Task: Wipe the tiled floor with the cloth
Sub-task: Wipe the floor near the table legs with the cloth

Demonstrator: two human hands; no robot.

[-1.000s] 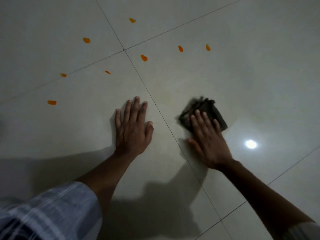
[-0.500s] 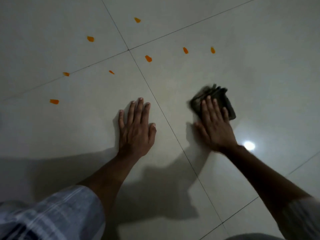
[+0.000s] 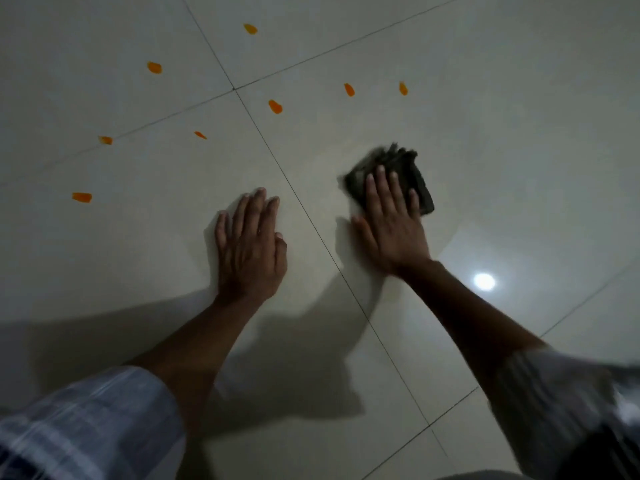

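A dark, crumpled cloth [image 3: 407, 164] lies on the pale glossy tiled floor [image 3: 519, 133], right of a grout line. My right hand [image 3: 391, 226] presses flat on it, fingers spread over its near half, and its far edge sticks out past my fingertips, blurred. My left hand [image 3: 249, 247] rests palm-down on the neighbouring tile to the left, fingers apart and holding nothing. Several orange spots dot the floor further out, the closest being one [image 3: 275, 106] ahead between my hands and two more [image 3: 349, 89] [image 3: 402, 88] beyond the cloth.
More orange spots [image 3: 81, 197] [image 3: 154, 67] lie to the far left. A bright lamp reflection [image 3: 484, 281] shines on the tile right of my right wrist. My striped sleeves [image 3: 86, 424] fill the lower corners. Grout lines cross at a joint [image 3: 234, 88].
My right hand has pushed the cloth forward, away from me, toward the orange spots, swinging right and then back left. My left hand has stayed planted.
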